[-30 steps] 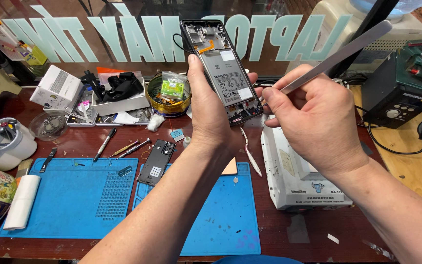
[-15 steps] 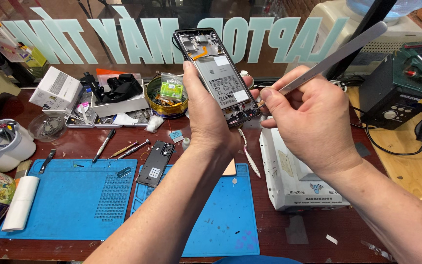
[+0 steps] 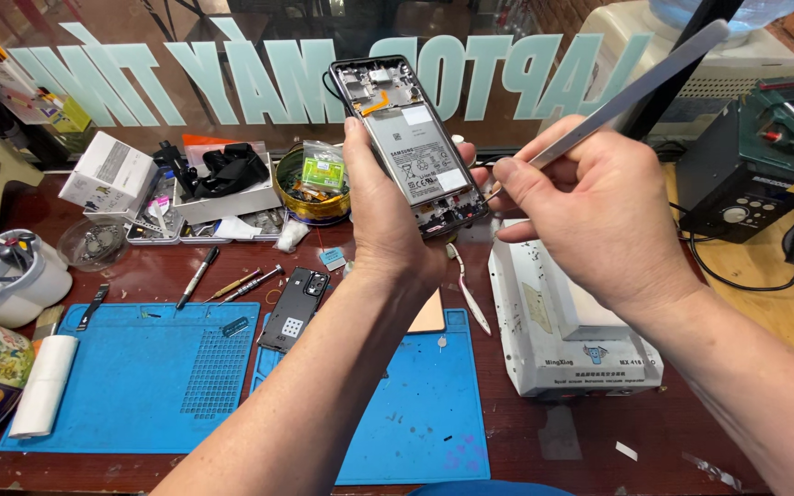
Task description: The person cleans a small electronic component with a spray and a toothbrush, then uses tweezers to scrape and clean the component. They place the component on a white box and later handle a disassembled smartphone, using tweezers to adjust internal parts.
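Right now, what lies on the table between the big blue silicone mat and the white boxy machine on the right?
In the head view, a smaller blue mat fills most of that stretch between the big blue mat and the white machine, with a slim white tool near the machine.

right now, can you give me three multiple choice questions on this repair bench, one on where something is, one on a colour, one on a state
1. Where does the dark back cover lie?
A. across the two mats
B. in the round tin
C. on the white machine

2. What colour are the work mats?
A. red
B. blue
C. grey

3. How is the phone in the left hand?
A. closed, screen lit
B. open, battery and boards showing
C. wrapped in plastic

Answers: 1 A, it straddles the gap between the mats. 2 B, both are bright blue. 3 B, the back is off while the right hand brings the tweezers to its lower edge.
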